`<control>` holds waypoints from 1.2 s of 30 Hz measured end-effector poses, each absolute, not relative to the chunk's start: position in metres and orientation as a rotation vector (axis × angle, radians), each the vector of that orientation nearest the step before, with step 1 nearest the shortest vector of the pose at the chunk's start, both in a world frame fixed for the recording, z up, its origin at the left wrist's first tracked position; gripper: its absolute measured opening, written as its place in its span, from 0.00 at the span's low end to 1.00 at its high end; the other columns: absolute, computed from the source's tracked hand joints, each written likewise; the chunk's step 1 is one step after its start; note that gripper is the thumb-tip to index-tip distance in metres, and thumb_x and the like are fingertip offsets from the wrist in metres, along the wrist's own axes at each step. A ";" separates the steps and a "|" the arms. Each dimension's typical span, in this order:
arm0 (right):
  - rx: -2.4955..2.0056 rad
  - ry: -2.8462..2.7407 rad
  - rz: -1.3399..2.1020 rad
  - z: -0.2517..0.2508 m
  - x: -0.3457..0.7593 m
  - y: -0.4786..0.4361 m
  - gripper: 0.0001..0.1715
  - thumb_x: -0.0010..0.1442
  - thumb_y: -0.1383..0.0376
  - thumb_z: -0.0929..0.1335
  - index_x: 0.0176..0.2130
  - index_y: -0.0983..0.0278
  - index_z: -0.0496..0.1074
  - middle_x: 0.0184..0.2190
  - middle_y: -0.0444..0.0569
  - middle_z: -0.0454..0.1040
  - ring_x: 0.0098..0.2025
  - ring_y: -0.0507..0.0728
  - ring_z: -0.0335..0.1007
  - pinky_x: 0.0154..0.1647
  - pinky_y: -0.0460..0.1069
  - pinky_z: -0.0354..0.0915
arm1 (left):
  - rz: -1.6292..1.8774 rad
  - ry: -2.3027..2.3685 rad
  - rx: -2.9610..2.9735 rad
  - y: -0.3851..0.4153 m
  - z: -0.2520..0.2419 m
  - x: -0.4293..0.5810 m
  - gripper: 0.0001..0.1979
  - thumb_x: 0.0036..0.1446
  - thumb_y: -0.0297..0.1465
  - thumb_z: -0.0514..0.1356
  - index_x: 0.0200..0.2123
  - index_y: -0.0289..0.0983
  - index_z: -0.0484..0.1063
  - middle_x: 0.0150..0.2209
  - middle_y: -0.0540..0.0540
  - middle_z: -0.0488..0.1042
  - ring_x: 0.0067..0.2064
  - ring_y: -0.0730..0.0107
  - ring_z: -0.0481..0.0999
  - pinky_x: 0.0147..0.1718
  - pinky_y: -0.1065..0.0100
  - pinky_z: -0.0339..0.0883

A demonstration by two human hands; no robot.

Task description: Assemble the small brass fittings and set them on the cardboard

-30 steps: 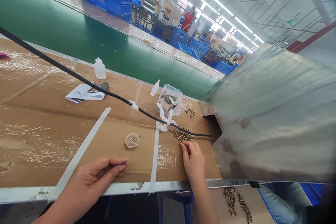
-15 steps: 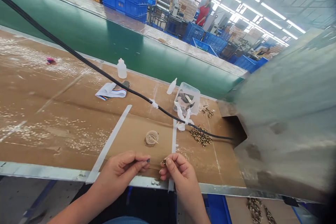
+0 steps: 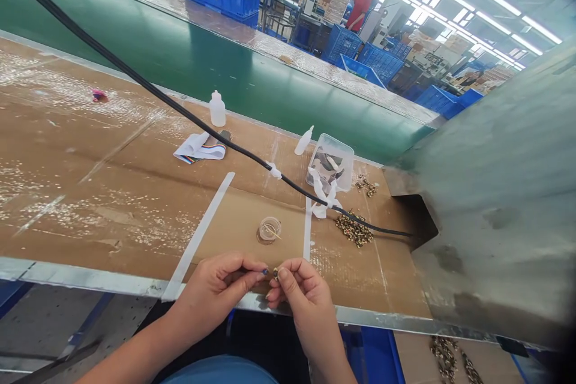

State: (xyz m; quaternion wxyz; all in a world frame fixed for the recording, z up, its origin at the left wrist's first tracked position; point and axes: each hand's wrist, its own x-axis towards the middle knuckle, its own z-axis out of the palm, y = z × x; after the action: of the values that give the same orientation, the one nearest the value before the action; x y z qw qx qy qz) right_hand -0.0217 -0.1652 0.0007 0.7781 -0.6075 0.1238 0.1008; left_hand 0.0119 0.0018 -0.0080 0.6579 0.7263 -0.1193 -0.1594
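Observation:
Near the front edge of the cardboard-covered bench, my left hand (image 3: 227,282) pinches a tiny dark-blue piece (image 3: 265,272) between thumb and fingertips. Facing it, my right hand (image 3: 303,288) is closed on a small gold-and-dark metal piece (image 3: 275,273). The two pieces are close together, with a narrow gap between them. Just beyond my fingers stands a small clear round cup (image 3: 270,228) with a thin stick in it. A pile of small gold-and-dark metal pieces (image 3: 354,229) lies to the right of the cup, similar in colour to the one I hold.
A black cable (image 3: 189,115) hangs across the bench. Behind it are a white squeeze bottle (image 3: 217,110), a smaller bottle (image 3: 304,141), a folded striped ribbon (image 3: 200,149) and a clear plastic box (image 3: 348,162). A metal housing (image 3: 504,216) bounds the right side; a green conveyor (image 3: 270,81) runs behind.
My hands have come closer together, bringing the blue piece and the metal piece nearly into contact. The camera view has shifted slightly, so the bench appears farther right.

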 end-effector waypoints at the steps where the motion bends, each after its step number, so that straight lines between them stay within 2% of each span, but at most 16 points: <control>1: -1.337 0.260 0.213 0.001 -0.023 -0.164 0.17 0.58 0.54 0.70 0.33 0.66 0.68 0.23 0.45 0.72 0.24 0.49 0.69 0.28 0.44 0.67 | -0.364 -0.271 1.643 0.002 -0.008 0.012 0.07 0.58 0.31 0.58 0.36 0.36 0.76 0.33 0.46 0.79 0.36 0.67 0.78 0.37 0.70 0.73; 9: -1.481 0.201 0.116 0.005 -0.026 -0.161 0.14 0.61 0.56 0.67 0.33 0.65 0.69 0.22 0.44 0.72 0.25 0.50 0.68 0.29 0.44 0.64 | -0.389 -0.301 1.648 0.003 -0.007 0.012 0.07 0.59 0.33 0.58 0.37 0.39 0.75 0.35 0.48 0.79 0.37 0.68 0.78 0.39 0.70 0.73; 18: -1.523 0.182 0.091 0.005 -0.026 -0.160 0.13 0.62 0.57 0.67 0.33 0.66 0.70 0.23 0.46 0.72 0.26 0.51 0.68 0.28 0.45 0.66 | -0.439 -0.305 1.636 0.006 -0.009 0.014 0.07 0.60 0.33 0.57 0.38 0.39 0.75 0.34 0.49 0.79 0.37 0.69 0.78 0.39 0.71 0.71; 28: -1.612 0.140 0.065 0.008 -0.026 -0.161 0.12 0.62 0.59 0.66 0.32 0.65 0.70 0.23 0.45 0.72 0.26 0.52 0.69 0.28 0.45 0.65 | -0.493 -0.288 1.601 0.006 -0.007 0.014 0.08 0.60 0.33 0.57 0.38 0.38 0.75 0.35 0.49 0.79 0.37 0.67 0.78 0.41 0.69 0.72; 36: -1.719 0.181 -0.002 -0.004 -0.034 -0.158 0.13 0.63 0.58 0.65 0.32 0.64 0.69 0.25 0.46 0.70 0.27 0.52 0.68 0.28 0.45 0.64 | -0.207 -0.547 1.845 0.005 -0.009 0.010 0.08 0.62 0.27 0.54 0.40 0.39 0.72 0.35 0.49 0.77 0.37 0.72 0.76 0.38 0.74 0.68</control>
State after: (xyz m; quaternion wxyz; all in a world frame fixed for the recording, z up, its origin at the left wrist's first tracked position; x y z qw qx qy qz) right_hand -0.0341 -0.1576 -0.0037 0.6492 -0.7564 0.0795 -0.0010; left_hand 0.0100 0.0045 -0.0093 0.5673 0.7850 -0.2327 -0.0879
